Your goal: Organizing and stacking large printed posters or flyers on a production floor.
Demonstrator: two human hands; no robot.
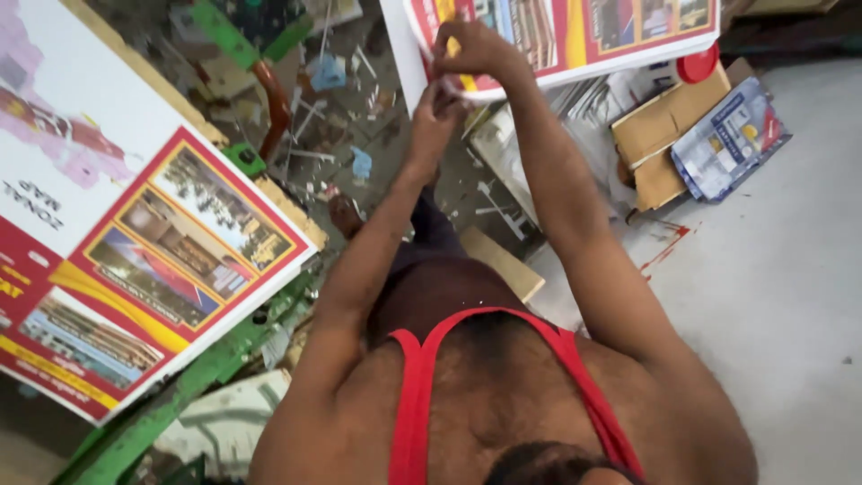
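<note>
Both my hands meet at the lower left corner of a printed poster board [575, 36] at the top of the head view. My right hand [476, 49] pinches the board's corner edge from above. My left hand [437, 112] is just below it, fingers closed on the same corner, seemingly on a thin backing layer; what exactly it grips is hidden. The board is white-edged with red, yellow and photo panels. My arms stretch forward over my chest and red vest straps.
A second large printed board [135, 242] lies at the left on a green metal frame [180, 395]. Scraps litter the dark floor [359, 99]. Cardboard boxes [669, 121], a red lid [699, 65] and a blue packet [732, 139] sit at upper right on grey floor.
</note>
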